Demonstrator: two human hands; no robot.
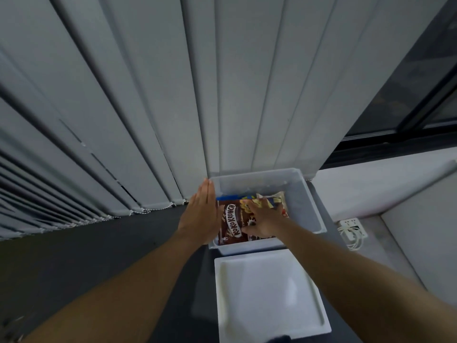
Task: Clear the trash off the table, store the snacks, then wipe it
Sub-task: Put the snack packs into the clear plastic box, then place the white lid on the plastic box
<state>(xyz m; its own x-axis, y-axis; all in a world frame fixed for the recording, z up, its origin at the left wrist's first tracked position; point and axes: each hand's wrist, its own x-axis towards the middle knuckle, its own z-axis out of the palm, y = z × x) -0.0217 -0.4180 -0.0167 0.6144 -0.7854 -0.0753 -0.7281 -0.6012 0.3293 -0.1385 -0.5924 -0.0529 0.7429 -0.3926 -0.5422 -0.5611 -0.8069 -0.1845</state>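
A translucent plastic storage box (306,201) stands on the dark floor against the blinds. Inside it lies a brown Koko Krunch cereal pack (232,224), with other snack packets (277,198) behind it. My right hand (262,221) lies flat on the cereal pack with fingers spread, pressing it down into the box. My left hand (201,214) is held flat with straight fingers against the box's left wall, outside it. The box's white lid (269,293) lies upturned on the floor just in front of the box.
Grey vertical blinds (148,107) hang behind the box. A white power strip with coiled cable (352,230) lies on the floor to the right, beside a pale wall ledge (371,189). A dark window frame (408,115) is at upper right.
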